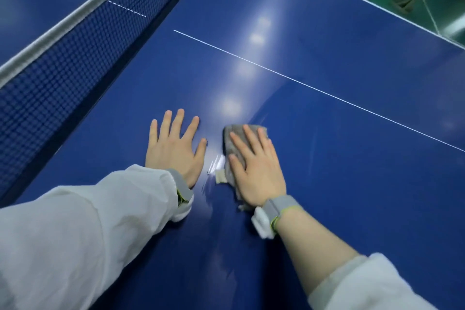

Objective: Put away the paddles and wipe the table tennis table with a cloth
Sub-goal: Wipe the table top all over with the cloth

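Head view: left hand (173, 148) flat on blue table tennis table (327, 184), fingers spread wide, holding nothing. Right hand (254, 168) just beside it, fingers straight, pressing grey cloth (232, 137) against the surface; cloth edges showing past fingertips and thumb side. Net (63, 58) with white top band close on the left, running diagonally. White centre line (302, 83) beyond the hands, well apart. Broad bare blue surface ahead and to the right, up to white-lined far edge (377, 2); green floor (427, 15) past it. No paddles in sight.
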Available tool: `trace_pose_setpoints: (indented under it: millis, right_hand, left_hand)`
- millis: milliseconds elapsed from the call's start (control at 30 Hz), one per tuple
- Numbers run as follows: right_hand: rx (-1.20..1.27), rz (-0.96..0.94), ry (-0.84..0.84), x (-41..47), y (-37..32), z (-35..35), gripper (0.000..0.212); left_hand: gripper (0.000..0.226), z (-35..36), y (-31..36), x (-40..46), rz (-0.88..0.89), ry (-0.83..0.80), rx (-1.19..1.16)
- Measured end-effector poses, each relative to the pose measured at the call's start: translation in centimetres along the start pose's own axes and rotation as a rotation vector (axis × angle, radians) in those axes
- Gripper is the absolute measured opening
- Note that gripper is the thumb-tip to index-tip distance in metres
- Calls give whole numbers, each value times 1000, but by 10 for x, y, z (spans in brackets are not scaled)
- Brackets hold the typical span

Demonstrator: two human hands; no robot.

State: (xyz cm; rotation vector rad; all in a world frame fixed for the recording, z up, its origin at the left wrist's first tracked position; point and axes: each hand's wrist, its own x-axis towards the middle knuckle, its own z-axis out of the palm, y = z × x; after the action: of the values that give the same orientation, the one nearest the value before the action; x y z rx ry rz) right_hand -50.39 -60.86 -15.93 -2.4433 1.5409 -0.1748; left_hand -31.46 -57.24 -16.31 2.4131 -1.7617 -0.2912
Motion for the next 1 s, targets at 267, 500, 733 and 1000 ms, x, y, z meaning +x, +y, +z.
trace_pose_setpoints:
  millis: [267,500,733,1000]
  right_hand:
    - [-54,114,62,130,63,-17,50]
    - [-92,191,114,209,103,-25,58]
    - [-95,113,99,190,93,-19,65]
    - [-60,29,74,34,3,3,59]
  left_hand:
    - [59,4,3,1,0,17,48]
    - [61,7,4,2,-2,43,3]
    - [62,6,3,1,-10,17,3]
    - [59,4,2,-6,13,4,8]
